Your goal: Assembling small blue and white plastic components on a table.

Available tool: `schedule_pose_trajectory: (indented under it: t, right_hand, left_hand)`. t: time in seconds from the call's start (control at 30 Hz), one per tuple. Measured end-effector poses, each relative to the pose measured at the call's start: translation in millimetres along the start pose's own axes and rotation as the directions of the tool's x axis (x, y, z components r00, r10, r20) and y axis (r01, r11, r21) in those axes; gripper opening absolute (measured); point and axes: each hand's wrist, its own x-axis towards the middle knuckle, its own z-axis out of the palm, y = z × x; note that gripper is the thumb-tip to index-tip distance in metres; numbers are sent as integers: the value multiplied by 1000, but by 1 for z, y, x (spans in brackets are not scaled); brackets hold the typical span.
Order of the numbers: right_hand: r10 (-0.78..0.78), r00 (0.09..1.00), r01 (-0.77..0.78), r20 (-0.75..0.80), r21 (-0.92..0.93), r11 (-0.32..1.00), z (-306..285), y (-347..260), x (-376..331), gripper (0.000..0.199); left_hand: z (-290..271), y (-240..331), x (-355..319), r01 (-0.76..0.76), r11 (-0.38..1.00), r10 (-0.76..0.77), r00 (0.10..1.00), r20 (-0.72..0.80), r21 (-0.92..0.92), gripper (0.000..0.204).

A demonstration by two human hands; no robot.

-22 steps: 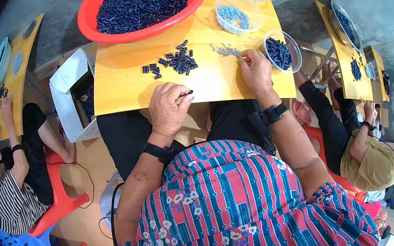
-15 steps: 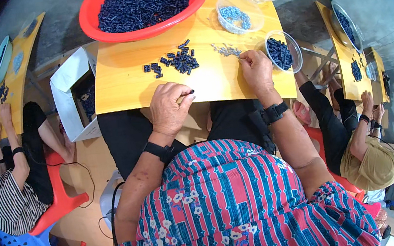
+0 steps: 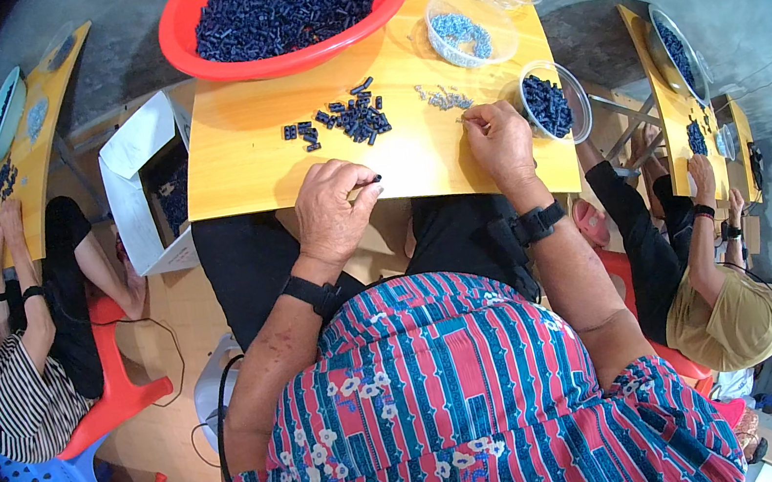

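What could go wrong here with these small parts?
The left hand pinches a dark piece close to the front edge of the table; a slip might send it over.
The clear tub sits beside the right hand and appears to overhang the right edge; a bump could tip it.
Small silvery parts lie loose nearby; a brush may scatter them.
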Motion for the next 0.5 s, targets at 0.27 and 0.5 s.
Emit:
schedule_pose_trajectory:
  t: [0.27,0.5]
  right_hand:
    - [14,1000,-13,22,-37,999,-1,-6,-3,16]
    - [-90,992,115,89,-327,938,0,-13,-5,7]
  left_hand:
    - [2,-2,0,1,1000,-1,1000,1,0,13]
    - [1,-1,-1,16,1000,-16,1000,6,-13,12]
